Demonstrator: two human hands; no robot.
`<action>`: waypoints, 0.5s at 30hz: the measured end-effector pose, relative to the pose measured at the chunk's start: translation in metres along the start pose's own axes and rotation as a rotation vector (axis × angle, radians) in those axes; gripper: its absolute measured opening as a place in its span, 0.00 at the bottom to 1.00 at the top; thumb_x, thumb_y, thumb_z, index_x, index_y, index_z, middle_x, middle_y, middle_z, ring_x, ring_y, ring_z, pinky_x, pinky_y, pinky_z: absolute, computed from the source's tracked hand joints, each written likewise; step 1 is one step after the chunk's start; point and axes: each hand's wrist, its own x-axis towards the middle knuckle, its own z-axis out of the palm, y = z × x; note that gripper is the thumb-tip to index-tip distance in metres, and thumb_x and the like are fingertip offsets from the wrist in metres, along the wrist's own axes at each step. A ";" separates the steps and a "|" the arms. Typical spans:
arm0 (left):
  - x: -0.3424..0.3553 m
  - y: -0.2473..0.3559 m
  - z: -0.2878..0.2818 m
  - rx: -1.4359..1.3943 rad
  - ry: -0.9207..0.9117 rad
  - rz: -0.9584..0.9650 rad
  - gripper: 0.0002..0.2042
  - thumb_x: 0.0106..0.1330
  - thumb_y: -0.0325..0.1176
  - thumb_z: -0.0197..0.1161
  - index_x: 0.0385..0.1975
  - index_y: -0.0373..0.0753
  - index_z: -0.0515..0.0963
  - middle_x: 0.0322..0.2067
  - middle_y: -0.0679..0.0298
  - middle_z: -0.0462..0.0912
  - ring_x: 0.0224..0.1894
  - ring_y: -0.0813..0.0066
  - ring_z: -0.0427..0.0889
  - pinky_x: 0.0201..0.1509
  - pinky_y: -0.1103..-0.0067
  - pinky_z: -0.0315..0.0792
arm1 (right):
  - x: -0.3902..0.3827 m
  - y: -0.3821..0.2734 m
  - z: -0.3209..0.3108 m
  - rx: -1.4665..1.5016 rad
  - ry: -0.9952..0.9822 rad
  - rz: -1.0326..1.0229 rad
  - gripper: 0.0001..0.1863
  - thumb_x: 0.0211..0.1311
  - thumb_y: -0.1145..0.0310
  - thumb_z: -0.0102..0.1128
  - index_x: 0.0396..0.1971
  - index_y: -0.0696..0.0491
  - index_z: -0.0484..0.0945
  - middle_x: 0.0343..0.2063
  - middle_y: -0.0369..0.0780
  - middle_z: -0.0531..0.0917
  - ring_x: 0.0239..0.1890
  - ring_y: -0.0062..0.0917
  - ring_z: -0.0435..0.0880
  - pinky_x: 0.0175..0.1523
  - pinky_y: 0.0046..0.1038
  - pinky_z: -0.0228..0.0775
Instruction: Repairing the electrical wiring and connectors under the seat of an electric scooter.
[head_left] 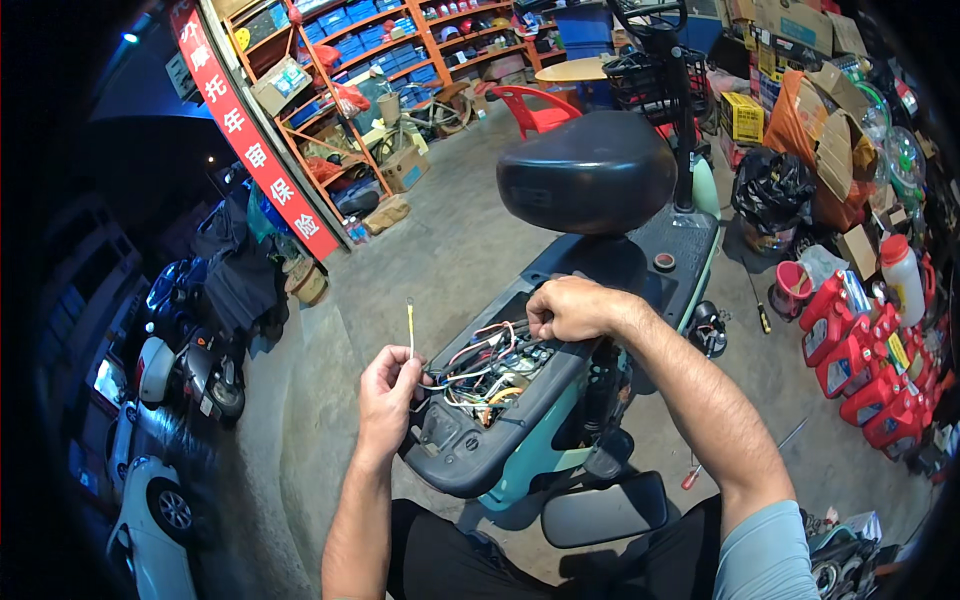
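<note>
A mint-green electric scooter (545, 430) stands before me, with the compartment in its black rear deck uncovered. Tangled wires (485, 365) in several colours fill that opening. Between thumb and fingers, my left hand (388, 392) pinches a pale yellow wire (410, 335) at the compartment's left side; its end stands upright, with a small metal terminal at the tip. My right hand (572, 308) is closed, with its fingers curled down at the far right of the opening. What they grip is hidden. A black seat (585, 175) rises just beyond my right hand.
A tape roll (664, 262) lies on the scooter's floorboard. Near my knees is a black pad (605, 510) on the ground, with a red-handled screwdriver (690, 478) to its right. Red jugs (850, 360) crowd the right side. A red chair (535, 108) stands beyond the scooter.
</note>
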 end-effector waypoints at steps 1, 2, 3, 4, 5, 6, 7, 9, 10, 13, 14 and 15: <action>0.000 0.000 -0.001 -0.002 0.004 0.001 0.07 0.73 0.33 0.59 0.39 0.36 0.76 0.27 0.69 0.81 0.25 0.88 0.71 0.30 0.87 0.66 | 0.000 0.001 -0.001 0.075 -0.015 0.003 0.07 0.57 0.70 0.67 0.36 0.53 0.86 0.34 0.41 0.88 0.41 0.32 0.87 0.51 0.34 0.76; 0.000 -0.001 0.000 -0.014 -0.003 0.003 0.07 0.73 0.33 0.59 0.39 0.36 0.77 0.27 0.69 0.81 0.25 0.88 0.72 0.30 0.87 0.67 | 0.001 0.006 0.000 0.070 -0.016 0.004 0.07 0.57 0.70 0.67 0.36 0.53 0.86 0.34 0.41 0.88 0.41 0.32 0.87 0.51 0.34 0.76; 0.000 -0.001 0.000 -0.026 -0.010 0.005 0.07 0.73 0.33 0.59 0.39 0.36 0.77 0.27 0.69 0.81 0.25 0.88 0.72 0.30 0.87 0.67 | 0.003 0.012 0.003 0.102 0.002 -0.027 0.08 0.57 0.69 0.67 0.36 0.52 0.86 0.35 0.40 0.89 0.42 0.31 0.87 0.51 0.34 0.76; 0.001 0.000 0.001 -0.031 -0.009 0.007 0.07 0.73 0.33 0.59 0.39 0.36 0.77 0.27 0.69 0.81 0.25 0.88 0.72 0.30 0.87 0.67 | 0.003 0.018 0.004 0.133 0.020 -0.058 0.08 0.57 0.69 0.67 0.37 0.51 0.87 0.36 0.40 0.89 0.42 0.31 0.87 0.51 0.33 0.76; 0.000 -0.001 0.001 -0.016 -0.006 0.002 0.07 0.73 0.33 0.59 0.39 0.36 0.77 0.27 0.68 0.81 0.25 0.88 0.72 0.30 0.87 0.67 | 0.001 0.017 0.002 0.129 0.016 -0.059 0.08 0.57 0.69 0.67 0.37 0.51 0.87 0.36 0.40 0.89 0.42 0.31 0.87 0.51 0.33 0.76; 0.000 -0.001 0.001 -0.002 -0.004 -0.003 0.07 0.73 0.33 0.59 0.39 0.36 0.77 0.27 0.68 0.81 0.25 0.87 0.72 0.30 0.87 0.67 | -0.002 0.015 0.000 0.199 -0.016 -0.023 0.08 0.57 0.69 0.68 0.37 0.51 0.87 0.35 0.39 0.89 0.42 0.29 0.87 0.50 0.33 0.76; 0.000 -0.002 0.001 -0.007 -0.001 -0.004 0.07 0.73 0.33 0.59 0.39 0.36 0.77 0.27 0.68 0.81 0.25 0.87 0.72 0.30 0.87 0.67 | -0.003 0.014 -0.002 0.269 -0.048 0.013 0.08 0.57 0.69 0.69 0.37 0.52 0.87 0.34 0.39 0.89 0.42 0.27 0.87 0.50 0.32 0.77; -0.001 -0.001 0.001 -0.016 -0.004 0.006 0.07 0.73 0.34 0.59 0.40 0.38 0.76 0.27 0.69 0.81 0.24 0.89 0.71 0.28 0.88 0.62 | -0.002 0.011 -0.004 0.273 -0.062 0.004 0.07 0.56 0.70 0.70 0.36 0.53 0.87 0.33 0.38 0.89 0.40 0.25 0.87 0.49 0.31 0.77; -0.002 0.000 0.001 -0.017 0.001 0.005 0.07 0.73 0.34 0.59 0.40 0.38 0.76 0.27 0.69 0.81 0.24 0.89 0.71 0.28 0.88 0.62 | 0.001 0.008 -0.004 0.248 -0.073 0.022 0.07 0.57 0.70 0.70 0.36 0.54 0.86 0.31 0.38 0.88 0.38 0.23 0.86 0.47 0.30 0.76; -0.003 0.003 0.001 -0.019 0.001 0.002 0.07 0.73 0.34 0.59 0.40 0.38 0.76 0.27 0.69 0.81 0.25 0.88 0.71 0.28 0.88 0.63 | 0.007 0.011 -0.005 0.244 -0.097 0.039 0.07 0.59 0.70 0.69 0.35 0.56 0.85 0.29 0.36 0.87 0.34 0.20 0.84 0.44 0.29 0.76; -0.002 0.003 0.001 -0.026 -0.007 -0.006 0.06 0.73 0.33 0.59 0.39 0.36 0.76 0.27 0.69 0.81 0.26 0.88 0.73 0.30 0.87 0.66 | 0.008 0.012 -0.006 0.263 -0.108 0.039 0.07 0.59 0.70 0.69 0.35 0.56 0.85 0.28 0.36 0.87 0.33 0.20 0.83 0.43 0.29 0.75; -0.001 0.002 0.002 -0.033 -0.015 -0.013 0.06 0.73 0.31 0.59 0.39 0.35 0.77 0.28 0.68 0.81 0.27 0.87 0.74 0.31 0.86 0.69 | 0.009 0.013 -0.007 0.262 -0.110 0.045 0.07 0.59 0.70 0.69 0.35 0.56 0.85 0.28 0.36 0.87 0.33 0.20 0.83 0.43 0.29 0.75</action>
